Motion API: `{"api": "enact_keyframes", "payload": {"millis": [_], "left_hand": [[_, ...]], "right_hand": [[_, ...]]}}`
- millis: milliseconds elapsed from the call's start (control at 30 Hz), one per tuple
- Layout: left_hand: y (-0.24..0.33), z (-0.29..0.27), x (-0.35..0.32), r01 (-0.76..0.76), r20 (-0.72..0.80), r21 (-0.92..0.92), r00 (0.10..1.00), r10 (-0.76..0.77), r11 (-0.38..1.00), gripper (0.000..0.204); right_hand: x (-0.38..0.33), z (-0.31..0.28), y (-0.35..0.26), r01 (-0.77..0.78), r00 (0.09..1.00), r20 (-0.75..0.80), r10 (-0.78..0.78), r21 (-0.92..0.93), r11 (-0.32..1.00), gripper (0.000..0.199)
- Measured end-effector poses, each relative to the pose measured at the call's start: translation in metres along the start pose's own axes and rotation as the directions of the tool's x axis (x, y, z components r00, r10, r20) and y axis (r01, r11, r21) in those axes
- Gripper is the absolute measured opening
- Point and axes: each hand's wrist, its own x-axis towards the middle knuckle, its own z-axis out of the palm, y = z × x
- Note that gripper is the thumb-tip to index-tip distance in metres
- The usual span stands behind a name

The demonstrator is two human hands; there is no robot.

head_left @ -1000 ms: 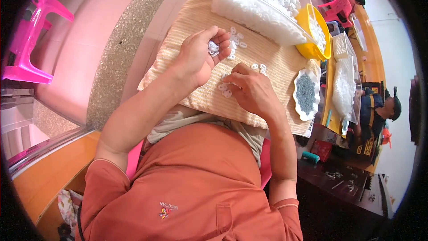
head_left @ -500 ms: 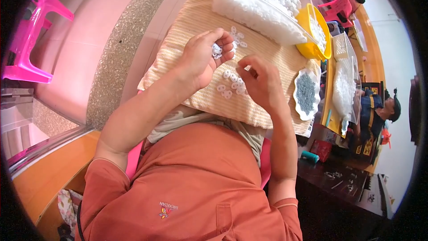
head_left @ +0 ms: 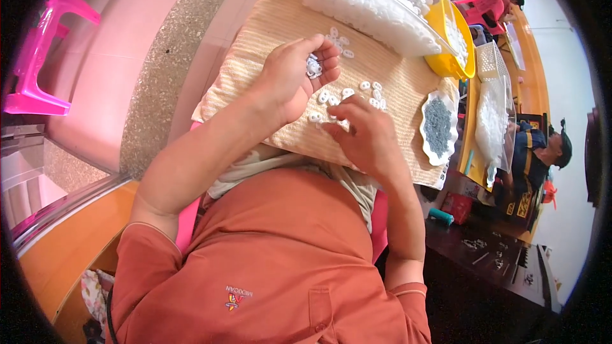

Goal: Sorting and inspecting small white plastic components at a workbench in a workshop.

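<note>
My left hand (head_left: 298, 76) is curled, palm up, around a small heap of white plastic pieces (head_left: 313, 67), some with a metallic glint. Its fingers hide part of the heap. Over the striped cloth, my right hand (head_left: 363, 129) reaches down with thumb and fingers apart, its tips at the near side of several loose white oval pieces (head_left: 324, 97). These flat pieces have two holes each. More of them (head_left: 376, 94) lie just beyond the right hand's knuckles, and another small group (head_left: 347, 53) lies farther off, beyond my left fingertips.
The striped cloth (head_left: 255, 44) covers the table. At its far side stand a clear bin (head_left: 357, 19) full of white pieces and a yellow basket (head_left: 470, 67). A scalloped white dish (head_left: 426, 129) of grey bits sits right. A person (head_left: 539, 146) sits farther right.
My right hand has come down and nearer, its fingers spreading over the loose pieces. Those pieces now lie more scattered toward the right. My left hand stays almost in place.
</note>
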Motion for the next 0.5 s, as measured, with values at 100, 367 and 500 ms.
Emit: {"api": "enact_keyframes", "payload": {"millis": [100, 367, 500], "left_hand": [[-0.001, 0.002, -0.001, 0.016, 0.016, 0.037, 1.0, -0.017, 0.999, 0.018], [-0.005, -0.001, 0.0, 0.022, -0.018, 0.046, 1.0, -0.022, 0.999, 0.018], [-0.006, -0.002, 0.0, 0.026, -0.008, 0.053, 1.0, -0.025, 0.998, 0.018]], "right_hand": [[-0.009, 0.004, -0.005, -0.008, 0.993, 0.117, 0.022, -0.123, 0.992, 0.019], [-0.013, 0.011, 0.002, 0.011, 0.984, 0.173, 0.038, -0.271, 0.962, 0.018], [-0.014, 0.014, 0.005, 0.123, 0.983, 0.168, -0.073, -0.315, 0.941, 0.013]]}}
